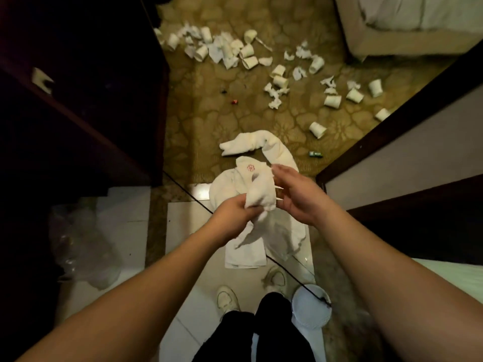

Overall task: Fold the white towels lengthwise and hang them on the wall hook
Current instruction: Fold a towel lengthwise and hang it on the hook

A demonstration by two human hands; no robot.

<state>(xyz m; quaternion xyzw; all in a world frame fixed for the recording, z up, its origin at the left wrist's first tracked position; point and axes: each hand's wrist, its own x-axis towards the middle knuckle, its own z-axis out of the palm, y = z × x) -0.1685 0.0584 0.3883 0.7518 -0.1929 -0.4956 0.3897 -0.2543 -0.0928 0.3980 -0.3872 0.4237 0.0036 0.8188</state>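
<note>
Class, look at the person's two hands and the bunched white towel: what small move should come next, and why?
Probably the right hand should take hold of a free edge and pull the white towel open. The left hand grips it in a crumpled bunch, so no lengthwise fold seems possible yet; the right hand is open beside it.

Patterned carpet (209, 113) covers the far floor. Many white paper cups (332, 100) and crumpled paper scraps (275, 101) lie scattered across it, thickest at far centre. A small red item (234, 101) lies left of the scraps; a small green item (314, 153) lies near the right door frame. A bed corner (392, 35) shows at far right. Dark wooden furniture (78, 87) fills the left side. White floor tiles (188, 244) cover the near floor. A clear plastic bag (81, 246) lies at near left. A white bucket (311, 307) stands at near right, beside white shoes (227, 299). A thin black cord (188, 194) runs diagonally across the tiles.
</note>
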